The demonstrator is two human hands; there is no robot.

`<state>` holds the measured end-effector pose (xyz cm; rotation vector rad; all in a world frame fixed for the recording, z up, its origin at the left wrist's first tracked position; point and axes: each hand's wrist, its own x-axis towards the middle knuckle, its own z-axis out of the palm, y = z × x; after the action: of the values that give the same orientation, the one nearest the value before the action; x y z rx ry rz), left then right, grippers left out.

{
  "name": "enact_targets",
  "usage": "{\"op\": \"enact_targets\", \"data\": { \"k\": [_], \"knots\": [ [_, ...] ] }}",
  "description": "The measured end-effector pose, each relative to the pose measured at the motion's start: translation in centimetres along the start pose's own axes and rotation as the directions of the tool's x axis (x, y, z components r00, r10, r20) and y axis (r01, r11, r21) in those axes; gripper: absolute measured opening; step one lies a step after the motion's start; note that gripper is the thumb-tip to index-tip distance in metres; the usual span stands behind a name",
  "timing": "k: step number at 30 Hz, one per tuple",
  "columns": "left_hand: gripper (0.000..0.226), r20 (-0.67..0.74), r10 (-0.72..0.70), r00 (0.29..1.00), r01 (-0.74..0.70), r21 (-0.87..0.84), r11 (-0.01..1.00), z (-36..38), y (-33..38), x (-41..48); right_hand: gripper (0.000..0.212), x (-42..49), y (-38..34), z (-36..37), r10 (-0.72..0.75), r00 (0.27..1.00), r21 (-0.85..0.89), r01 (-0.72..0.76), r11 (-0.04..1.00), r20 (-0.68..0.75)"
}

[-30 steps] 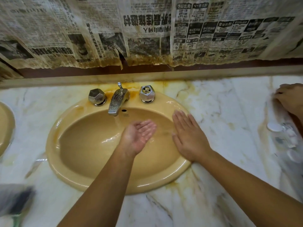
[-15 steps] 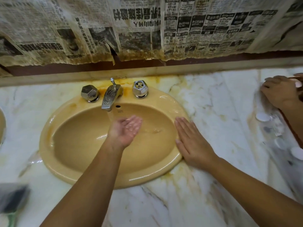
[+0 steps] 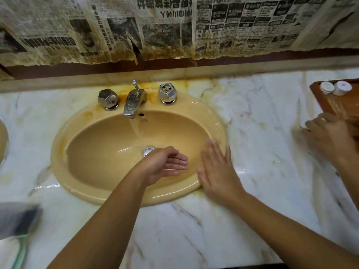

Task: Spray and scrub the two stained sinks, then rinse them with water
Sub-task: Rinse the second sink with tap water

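Two sets of fingers, neither gripping anything. L hand (image 3: pixel 165 166): fingers (image 3: pixel 178 162) loosely cupped, palm up, wet, held inside the sink (image 3: pixel 97 152) bowl, just front-R of the drain (image 3: pixel 148 151). R hand (image 3: pixel 219 171): fingers (image 3: pixel 213 150) straight & spread, palm down, flat on the sink's R rim where it meets the table (image 3: pixel 194 230). Running tap (image 3: pixel 134 101): water (image 3: pixel 137 131) drops into the bowl just behind the drain, apart from both hands. L knob (image 3: pixel 107 98) & R knob (image 3: pixel 167 93) flank the tap. Orange-brown stains (image 3: pixel 124 96) on the rim btwn L knob & tap, also on the table behind. Sink sits mid-table, toward the back edge; 2nd sink (image 3: pixel 3 140) barely shows at the L edge. Wood tray (image 3: pixel 338 101) w/ two white caps (image 3: pixel 327 87) at the back R corner; another person's hand (image 3: pixel 328 136) just in front of it, blurred, can't tell its grip. Stained newspaper (image 3: pixel 174 26) on the wall above the back edge. Blurred dark thing (image 3: pixel 17 218) near the front L corner.
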<state>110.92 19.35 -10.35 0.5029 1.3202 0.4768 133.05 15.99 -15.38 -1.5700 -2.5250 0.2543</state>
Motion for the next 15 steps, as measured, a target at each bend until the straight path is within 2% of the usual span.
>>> {"op": "enact_targets", "data": {
  "k": [3,5,7,8,10,12,13,15],
  "knots": [
    [0.039,-0.091,0.035,0.995,-0.02,0.155,0.988,-0.6,-1.5,-0.6,0.044,-0.1,-2.3,0.0,-0.287,0.957,0.012,0.287,0.958,0.03],
    [0.035,-0.156,0.065,0.986,-0.027,0.236,0.971,-1.1,-2.6,-1.2,0.045,1.3,-1.7,-0.6,-0.32,0.945,-0.002,0.321,0.947,0.059],
    [0.032,-0.194,0.161,0.968,-0.076,0.384,0.92,-2.6,-4.2,-1.9,0.045,2.2,-0.7,-0.6,-0.218,0.976,-0.062,0.217,0.974,-0.003],
    [0.032,-0.193,0.239,0.952,-0.103,0.53,0.842,-3.5,-4.9,-2.3,0.043,2.0,-1.2,-0.4,-0.143,0.989,-0.084,0.139,0.987,-0.041],
    [0.03,-0.146,0.376,0.915,-0.121,0.79,0.601,-5.3,-6.0,-3.4,0.04,1.0,-4.7,0.2,-0.055,0.997,-0.089,0.051,0.995,-0.047],
    [0.024,-0.091,0.447,0.89,-0.126,0.893,0.433,-6.7,-6.5,-4.4,0.04,0.0,-9.9,0.8,-0.065,0.997,-0.042,0.067,0.997,0.043],
    [0.022,-0.082,0.465,0.882,-0.123,0.911,0.394,-7.5,-6.6,-4.9,0.041,0.0,-12.3,0.5,-0.059,0.993,0.002,0.059,0.998,0.103],
    [0.022,-0.093,0.512,0.854,-0.108,0.931,0.348,-9.1,-6.8,-5.6,0.038,1.9,-14.3,0.6,0.054,0.97,0.135,-0.088,0.987,0.238]
  ]
}}
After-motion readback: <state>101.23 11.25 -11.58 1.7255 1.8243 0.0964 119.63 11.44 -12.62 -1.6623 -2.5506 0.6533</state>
